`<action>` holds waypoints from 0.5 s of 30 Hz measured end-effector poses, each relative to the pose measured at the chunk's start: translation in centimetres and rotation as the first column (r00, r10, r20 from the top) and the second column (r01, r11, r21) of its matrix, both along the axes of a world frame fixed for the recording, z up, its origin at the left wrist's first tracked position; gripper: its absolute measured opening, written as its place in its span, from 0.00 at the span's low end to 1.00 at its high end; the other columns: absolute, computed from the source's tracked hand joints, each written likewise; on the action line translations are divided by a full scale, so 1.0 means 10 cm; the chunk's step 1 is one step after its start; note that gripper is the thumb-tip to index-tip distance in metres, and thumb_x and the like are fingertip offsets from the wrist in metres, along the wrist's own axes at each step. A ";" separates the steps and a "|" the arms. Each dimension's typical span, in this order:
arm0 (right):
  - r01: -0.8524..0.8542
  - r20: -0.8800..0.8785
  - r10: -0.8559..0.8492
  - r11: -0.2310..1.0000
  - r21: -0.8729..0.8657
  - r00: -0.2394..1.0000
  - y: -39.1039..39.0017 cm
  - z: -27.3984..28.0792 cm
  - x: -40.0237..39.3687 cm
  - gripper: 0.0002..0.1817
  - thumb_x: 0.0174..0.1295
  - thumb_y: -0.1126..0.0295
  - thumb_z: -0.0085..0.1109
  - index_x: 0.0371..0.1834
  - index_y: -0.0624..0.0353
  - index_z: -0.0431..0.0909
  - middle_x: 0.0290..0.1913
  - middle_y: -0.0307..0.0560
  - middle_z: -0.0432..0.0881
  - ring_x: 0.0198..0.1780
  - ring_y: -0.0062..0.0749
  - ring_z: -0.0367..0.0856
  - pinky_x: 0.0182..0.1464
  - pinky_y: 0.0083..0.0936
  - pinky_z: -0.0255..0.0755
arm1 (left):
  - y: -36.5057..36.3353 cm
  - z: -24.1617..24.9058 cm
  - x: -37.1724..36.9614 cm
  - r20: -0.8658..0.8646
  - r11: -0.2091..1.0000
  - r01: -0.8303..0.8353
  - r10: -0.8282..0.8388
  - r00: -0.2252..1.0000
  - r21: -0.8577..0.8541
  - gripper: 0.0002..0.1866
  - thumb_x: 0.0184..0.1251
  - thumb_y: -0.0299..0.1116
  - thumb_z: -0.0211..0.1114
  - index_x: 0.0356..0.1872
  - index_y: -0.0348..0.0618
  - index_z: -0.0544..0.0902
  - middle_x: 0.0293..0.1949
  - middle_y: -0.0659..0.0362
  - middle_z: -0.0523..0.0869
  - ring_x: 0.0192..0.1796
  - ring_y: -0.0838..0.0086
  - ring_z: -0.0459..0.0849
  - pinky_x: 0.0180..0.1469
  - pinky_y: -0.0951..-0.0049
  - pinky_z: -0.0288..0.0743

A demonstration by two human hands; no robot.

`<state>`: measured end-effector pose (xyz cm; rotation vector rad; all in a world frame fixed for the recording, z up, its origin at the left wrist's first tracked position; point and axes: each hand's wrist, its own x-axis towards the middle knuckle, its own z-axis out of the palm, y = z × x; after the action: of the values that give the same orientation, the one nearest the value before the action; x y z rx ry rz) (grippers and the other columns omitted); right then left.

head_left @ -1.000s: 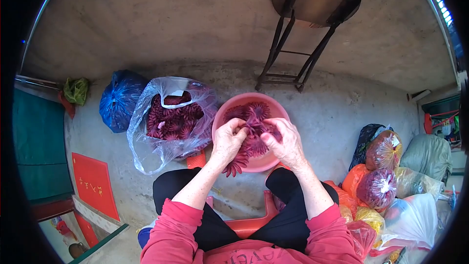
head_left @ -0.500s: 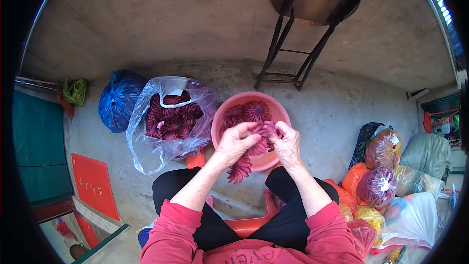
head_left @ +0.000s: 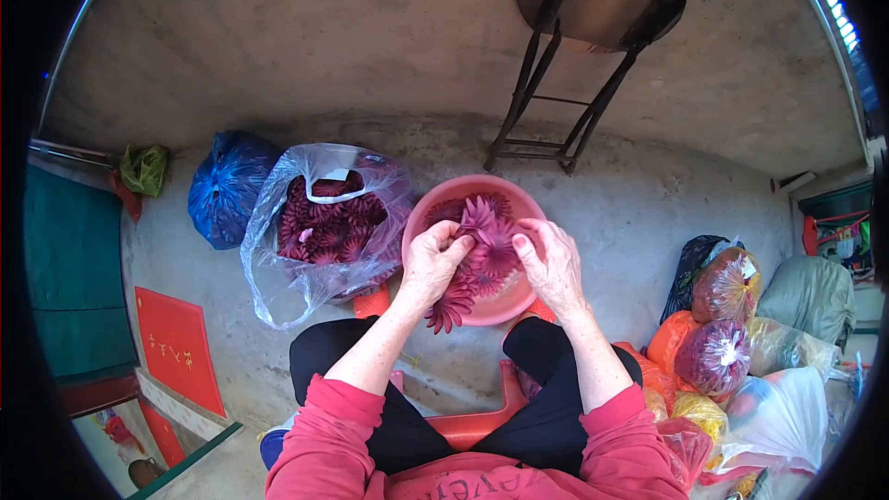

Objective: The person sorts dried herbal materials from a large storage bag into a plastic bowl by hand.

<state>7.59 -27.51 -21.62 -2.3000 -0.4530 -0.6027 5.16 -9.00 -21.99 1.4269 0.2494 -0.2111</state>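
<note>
My left hand (head_left: 432,264) pinches a string of maroon artificial flower pieces (head_left: 478,218) between thumb and fingers. One petalled piece (head_left: 450,307) of it dangles below, over the near rim of the pink basin (head_left: 525,301). On the other side, my right hand (head_left: 553,266) has thumb and fingers at the edge of the same flowers, apparently gripping lightly; the exact contact is partly hidden. Both hands are above the basin, where more maroon flower pieces (head_left: 443,211) lie. Left of the basin, an open clear plastic bag (head_left: 264,273) holds many similar flower pieces (head_left: 326,227).
A tied blue bag (head_left: 225,194) stands beyond the clear bag. A folding stool (head_left: 593,0) leans against the wall. Several filled bags (head_left: 713,356) are piled at the right. A red sheet (head_left: 181,352) is at the left, and an orange plastic seat (head_left: 477,426) is under me.
The flower pieces have turned and spread, with petals now pointing up between my hands. My right hand has moved slightly right and its fingers have loosened; my left hand has shifted slightly left.
</note>
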 end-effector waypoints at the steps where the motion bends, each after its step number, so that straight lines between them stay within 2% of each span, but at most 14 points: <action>1: -0.035 -0.067 0.036 0.999 0.018 0.997 0.05 0.04 -0.04 0.18 0.62 0.55 0.53 0.31 0.61 0.75 0.21 0.39 0.73 0.24 0.28 0.70 0.32 0.22 0.65 | -0.03 0.03 -0.02 0.025 0.999 0.039 -0.040 0.999 0.035 0.05 0.61 0.25 0.59 0.37 0.39 0.78 0.27 0.67 0.78 0.25 0.88 0.71 0.28 0.90 0.64; 4: -0.131 -0.260 0.150 0.987 0.088 0.954 0.18 0.14 -0.15 0.13 0.62 0.61 0.54 0.37 0.61 0.76 0.24 0.35 0.75 0.26 0.21 0.72 0.31 0.15 0.66 | -0.12 0.08 -0.07 0.091 0.977 0.151 -0.165 0.982 0.148 0.05 0.60 0.24 0.59 0.38 0.39 0.78 0.27 0.67 0.78 0.25 0.87 0.71 0.28 0.90 0.64; 5: -0.127 -0.263 0.147 0.988 0.089 0.954 0.17 0.12 -0.17 0.13 0.62 0.61 0.54 0.37 0.61 0.76 0.24 0.35 0.75 0.26 0.21 0.72 0.31 0.15 0.66 | -0.12 0.07 -0.08 0.088 0.977 0.155 -0.169 0.982 0.148 0.05 0.60 0.24 0.59 0.38 0.39 0.78 0.27 0.67 0.78 0.25 0.87 0.71 0.28 0.90 0.64; 7: -0.030 -0.503 0.160 0.966 0.258 0.849 0.10 0.06 -0.18 0.12 0.62 0.63 0.55 0.37 0.61 0.76 0.25 0.35 0.76 0.27 0.20 0.73 0.33 0.13 0.66 | -0.12 0.02 -0.09 0.077 0.988 0.138 -0.143 0.987 0.063 0.06 0.60 0.23 0.59 0.38 0.38 0.78 0.27 0.66 0.79 0.25 0.86 0.72 0.28 0.89 0.65; 9: 0.103 -0.694 0.219 0.915 0.390 0.686 0.07 0.02 -0.18 0.10 0.61 0.65 0.56 0.38 0.61 0.76 0.26 0.35 0.77 0.28 0.19 0.73 0.34 0.12 0.66 | -0.12 -0.01 -0.08 0.066 0.993 0.114 -0.112 0.992 -0.021 0.07 0.59 0.22 0.58 0.39 0.37 0.78 0.26 0.64 0.79 0.25 0.85 0.72 0.29 0.87 0.67; 11: 0.163 -0.698 0.240 0.874 0.458 0.674 0.06 0.03 -0.16 0.10 0.61 0.66 0.56 0.37 0.61 0.76 0.26 0.34 0.76 0.28 0.18 0.73 0.34 0.12 0.66 | -0.10 0.00 -0.07 0.056 0.994 0.110 -0.110 0.992 0.008 0.07 0.59 0.22 0.58 0.39 0.37 0.78 0.27 0.64 0.79 0.25 0.85 0.72 0.29 0.87 0.67; 14: 0.341 -0.699 0.297 0.708 0.618 0.650 0.06 0.06 -0.13 0.08 0.61 0.66 0.55 0.36 0.61 0.76 0.25 0.33 0.75 0.27 0.15 0.70 0.34 0.10 0.64 | -0.05 0.02 -0.04 0.032 0.991 0.104 -0.107 0.994 0.087 0.08 0.59 0.22 0.58 0.40 0.37 0.77 0.28 0.63 0.80 0.27 0.85 0.74 0.30 0.88 0.67; 15: 0.340 -0.699 0.298 0.708 0.619 0.650 0.05 0.05 -0.12 0.08 0.61 0.66 0.55 0.36 0.61 0.76 0.25 0.33 0.75 0.27 0.15 0.70 0.34 0.10 0.64 | -0.02 0.02 -0.03 0.033 0.991 0.103 -0.106 0.994 0.087 0.08 0.59 0.22 0.58 0.40 0.37 0.77 0.28 0.63 0.80 0.27 0.85 0.74 0.30 0.88 0.67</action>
<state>6.37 -27.00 -21.16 -1.5541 0.2301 0.2410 4.82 -9.19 -21.83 1.5292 0.1546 -0.2618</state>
